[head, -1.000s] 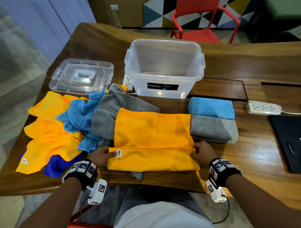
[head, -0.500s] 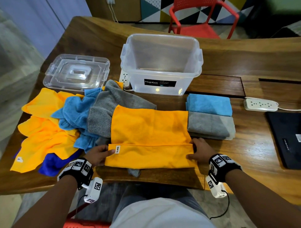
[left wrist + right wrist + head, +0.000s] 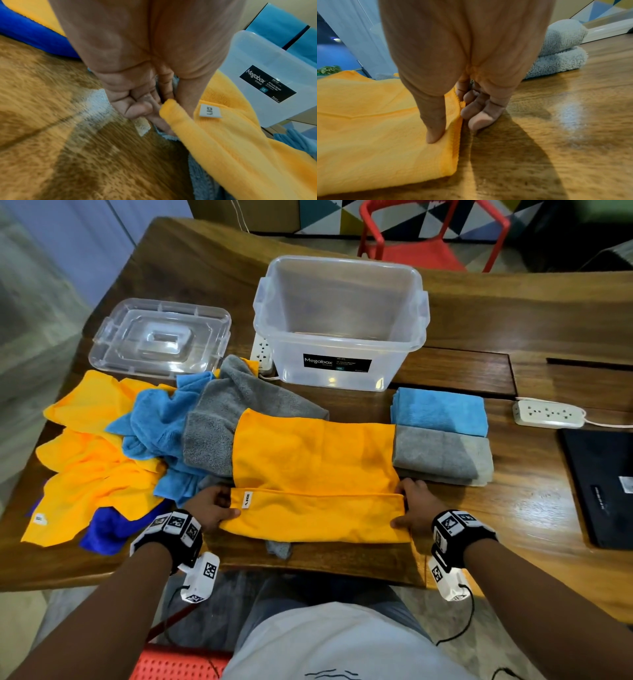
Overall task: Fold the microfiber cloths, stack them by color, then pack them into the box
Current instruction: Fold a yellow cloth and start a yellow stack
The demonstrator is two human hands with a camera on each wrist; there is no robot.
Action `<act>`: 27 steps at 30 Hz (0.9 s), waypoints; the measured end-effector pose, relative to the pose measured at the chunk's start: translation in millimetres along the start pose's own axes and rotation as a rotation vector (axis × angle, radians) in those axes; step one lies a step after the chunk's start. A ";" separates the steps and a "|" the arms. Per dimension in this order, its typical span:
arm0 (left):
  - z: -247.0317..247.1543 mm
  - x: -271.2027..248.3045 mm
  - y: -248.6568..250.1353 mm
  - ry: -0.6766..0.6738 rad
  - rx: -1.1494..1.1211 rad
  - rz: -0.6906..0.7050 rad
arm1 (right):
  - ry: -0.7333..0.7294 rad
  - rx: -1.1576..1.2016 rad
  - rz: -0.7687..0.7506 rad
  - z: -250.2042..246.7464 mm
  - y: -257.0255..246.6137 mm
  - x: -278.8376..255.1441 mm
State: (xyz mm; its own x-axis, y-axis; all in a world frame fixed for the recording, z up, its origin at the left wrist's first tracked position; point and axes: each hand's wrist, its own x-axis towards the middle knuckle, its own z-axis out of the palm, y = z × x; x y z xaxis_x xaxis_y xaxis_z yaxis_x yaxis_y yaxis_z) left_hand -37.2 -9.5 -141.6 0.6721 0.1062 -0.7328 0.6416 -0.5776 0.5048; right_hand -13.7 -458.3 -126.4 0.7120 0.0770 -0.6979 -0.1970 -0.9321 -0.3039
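Note:
An orange cloth point(image 3: 313, 460) lies spread at the table's near edge, its near strip folded over, a white tag point(image 3: 246, 500) on the fold. My left hand point(image 3: 214, 506) pinches the folded left end point(image 3: 171, 108). My right hand point(image 3: 411, 508) pinches the right end, thumb point(image 3: 435, 129) on top of the orange cloth point(image 3: 376, 121). Folded blue cloth point(image 3: 440, 410) and folded grey cloth point(image 3: 443, 455) lie side by side to the right. A loose heap of orange, blue and grey cloths point(image 3: 137, 440) lies left. The clear box point(image 3: 342, 320) stands behind, nothing in it.
The box lid point(image 3: 161, 337) lies at the back left. A power strip point(image 3: 548, 414) and a black flat object point(image 3: 603, 484) sit at the right. Another power strip point(image 3: 262, 352) stands left of the box. A red chair point(image 3: 428, 237) is beyond the table.
Both hands keep hold of the orange cloth's folded ends; the fold stays about where it was. The head view has shifted slightly.

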 end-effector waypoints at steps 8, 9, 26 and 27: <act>3.5 -11.9 17.3 0.080 0.333 -0.002 | -0.019 -0.052 0.011 -2.3 -3.5 0.6; 2.0 -16.0 23.0 0.104 0.348 0.007 | -0.035 -0.061 0.008 -3.7 -3.8 0.7; -29.9 6.8 150.0 0.497 0.598 0.460 | 0.372 -0.144 -0.331 -71.7 -94.9 43.0; -31.5 17.0 152.7 0.499 0.637 0.462 | 0.372 -0.215 -0.321 -73.2 -98.5 48.9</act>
State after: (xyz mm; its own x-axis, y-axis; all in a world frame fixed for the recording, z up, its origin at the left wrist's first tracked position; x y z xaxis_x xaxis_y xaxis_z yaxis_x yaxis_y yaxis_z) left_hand 83.8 -70.4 -62.6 0.9861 0.0048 -0.1660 0.0457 -0.9689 0.2434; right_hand 89.8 -388.6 -83.1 0.9123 0.2759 -0.3027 0.1848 -0.9369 -0.2968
